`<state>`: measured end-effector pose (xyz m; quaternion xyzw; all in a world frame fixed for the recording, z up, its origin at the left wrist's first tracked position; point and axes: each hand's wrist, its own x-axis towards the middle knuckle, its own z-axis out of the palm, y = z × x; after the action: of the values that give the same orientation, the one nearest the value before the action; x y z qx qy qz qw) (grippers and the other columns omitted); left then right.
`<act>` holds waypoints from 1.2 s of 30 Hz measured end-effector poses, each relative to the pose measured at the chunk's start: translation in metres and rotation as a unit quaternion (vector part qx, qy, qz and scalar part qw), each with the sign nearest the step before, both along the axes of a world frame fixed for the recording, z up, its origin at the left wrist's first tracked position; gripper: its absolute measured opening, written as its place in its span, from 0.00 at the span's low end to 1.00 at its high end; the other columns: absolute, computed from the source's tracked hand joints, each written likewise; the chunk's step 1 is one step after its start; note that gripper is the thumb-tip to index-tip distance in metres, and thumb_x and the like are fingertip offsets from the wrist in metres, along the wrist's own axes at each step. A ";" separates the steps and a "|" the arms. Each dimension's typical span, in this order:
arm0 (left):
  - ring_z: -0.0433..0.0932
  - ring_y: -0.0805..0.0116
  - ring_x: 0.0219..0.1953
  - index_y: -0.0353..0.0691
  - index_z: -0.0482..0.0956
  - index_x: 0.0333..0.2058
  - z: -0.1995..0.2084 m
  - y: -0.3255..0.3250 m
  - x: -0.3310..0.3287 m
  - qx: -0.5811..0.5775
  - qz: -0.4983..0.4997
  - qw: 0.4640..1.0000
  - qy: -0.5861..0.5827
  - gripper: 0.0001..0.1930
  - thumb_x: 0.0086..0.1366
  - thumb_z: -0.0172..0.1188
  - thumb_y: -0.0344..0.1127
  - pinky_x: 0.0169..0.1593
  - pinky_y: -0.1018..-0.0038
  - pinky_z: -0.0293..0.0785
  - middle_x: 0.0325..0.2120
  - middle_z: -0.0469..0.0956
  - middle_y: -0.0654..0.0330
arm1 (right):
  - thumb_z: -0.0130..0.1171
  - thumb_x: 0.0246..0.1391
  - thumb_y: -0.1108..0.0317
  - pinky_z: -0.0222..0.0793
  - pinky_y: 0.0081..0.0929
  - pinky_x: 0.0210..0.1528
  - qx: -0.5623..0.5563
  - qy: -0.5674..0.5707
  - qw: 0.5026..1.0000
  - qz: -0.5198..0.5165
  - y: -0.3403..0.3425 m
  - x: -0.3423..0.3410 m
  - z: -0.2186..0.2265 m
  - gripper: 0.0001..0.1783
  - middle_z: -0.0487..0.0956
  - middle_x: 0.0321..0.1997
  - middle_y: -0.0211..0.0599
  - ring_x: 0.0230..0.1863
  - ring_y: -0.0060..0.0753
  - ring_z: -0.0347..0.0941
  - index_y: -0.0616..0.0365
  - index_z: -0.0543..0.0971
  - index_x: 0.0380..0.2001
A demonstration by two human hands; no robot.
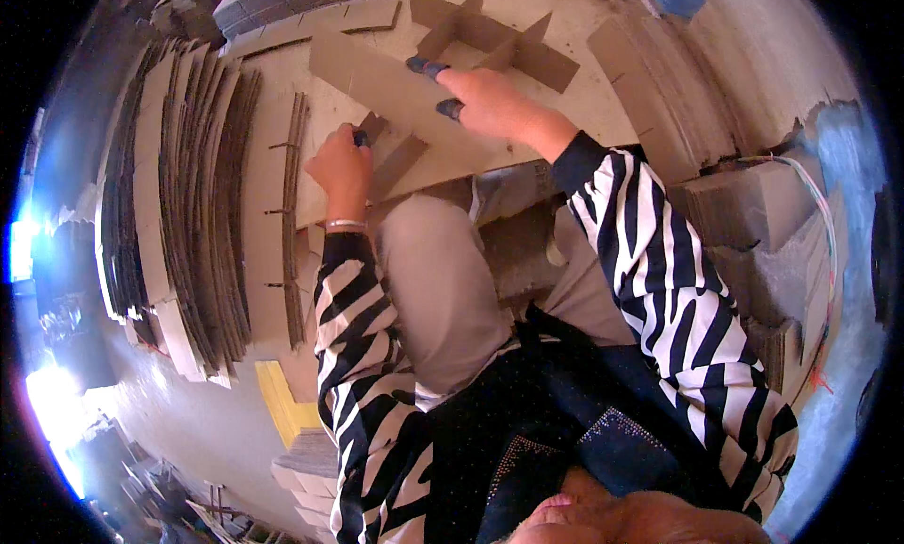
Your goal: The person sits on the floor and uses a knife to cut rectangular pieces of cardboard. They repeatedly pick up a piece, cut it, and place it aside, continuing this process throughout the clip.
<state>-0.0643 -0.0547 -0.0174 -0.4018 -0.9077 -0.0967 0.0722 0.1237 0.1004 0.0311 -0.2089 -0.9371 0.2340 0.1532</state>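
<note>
My left hand (340,170), with dark covers on its fingertips, is closed on a short cardboard strip (400,164) near the front edge of the board. A long cardboard strip (363,75) stands slanted between my hands. My right hand (490,106) reaches in from the right, its dark-tipped thumb and forefinger apart, beside the far right end of the long strip. Whether it touches that strip I cannot tell. Just beyond it stands a cardboard divider (494,37) of crossed, slotted strips. My hands partly hide how the pieces near them meet.
Many slotted cardboard sheets stand in a row (202,205) at the left. More stacks lie at the far edge (292,7) and at the right (664,92). My knees are under the pale board (603,111). A cord (824,224) hangs at the right.
</note>
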 end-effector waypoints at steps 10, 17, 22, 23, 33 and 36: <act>0.79 0.51 0.35 0.42 0.77 0.33 0.014 0.005 0.007 0.199 -0.122 0.964 0.127 0.10 0.49 0.59 0.34 0.36 0.55 0.69 0.36 0.79 0.54 | 0.54 0.43 0.77 0.66 0.52 0.35 0.085 -0.085 0.991 0.059 -0.018 -0.003 0.009 0.20 0.78 0.31 0.49 0.36 0.57 0.74 0.56 0.72 0.44; 0.78 0.45 0.38 0.42 0.76 0.36 -0.004 -0.006 0.039 -0.007 -0.178 0.975 -0.131 0.14 0.48 0.58 0.29 0.39 0.53 0.74 0.32 0.80 0.51 | 0.54 0.42 0.77 0.68 0.49 0.33 0.081 -0.095 0.991 0.037 -0.041 0.015 -0.020 0.20 0.78 0.30 0.45 0.34 0.55 0.75 0.54 0.74 0.44; 0.78 0.45 0.36 0.44 0.77 0.37 0.006 -0.001 0.051 0.002 -0.226 0.968 -0.105 0.13 0.50 0.59 0.30 0.36 0.53 0.73 0.30 0.80 0.50 | 0.55 0.41 0.76 0.70 0.47 0.33 0.096 -0.045 0.994 0.022 -0.036 0.026 -0.064 0.19 0.78 0.32 0.42 0.36 0.52 0.75 0.54 0.76 0.41; 0.78 0.46 0.36 0.44 0.77 0.37 0.013 -0.006 0.050 0.015 -0.220 0.968 -0.122 0.13 0.50 0.59 0.30 0.36 0.52 0.73 0.31 0.80 0.51 | 0.55 0.41 0.76 0.70 0.46 0.33 0.089 -0.023 0.995 0.023 -0.040 0.024 -0.060 0.18 0.79 0.32 0.41 0.36 0.52 0.75 0.54 0.76 0.41; 0.79 0.53 0.38 0.41 0.74 0.49 -0.002 0.005 -0.016 0.098 -0.111 0.980 -0.130 0.22 0.54 0.61 0.39 0.41 0.58 0.71 0.37 0.80 0.54 | 0.57 0.43 0.74 0.70 0.48 0.30 0.057 -0.125 0.990 0.017 -0.043 0.036 -0.047 0.20 0.79 0.29 0.42 0.33 0.51 0.77 0.52 0.73 0.43; 0.79 0.53 0.38 0.42 0.76 0.48 -0.003 -0.009 -0.040 0.167 -0.126 0.942 -0.261 0.20 0.56 0.59 0.38 0.40 0.61 0.72 0.33 0.80 0.52 | 0.58 0.42 0.74 0.70 0.48 0.30 0.059 -0.078 0.995 0.034 -0.045 0.038 -0.047 0.22 0.78 0.27 0.43 0.32 0.52 0.77 0.51 0.73 0.45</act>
<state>-0.1043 -0.0639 -0.0201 -0.4560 -0.8074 -0.3566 -0.1144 0.1615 0.0550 -0.0156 -0.1852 -0.9650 0.1659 0.0833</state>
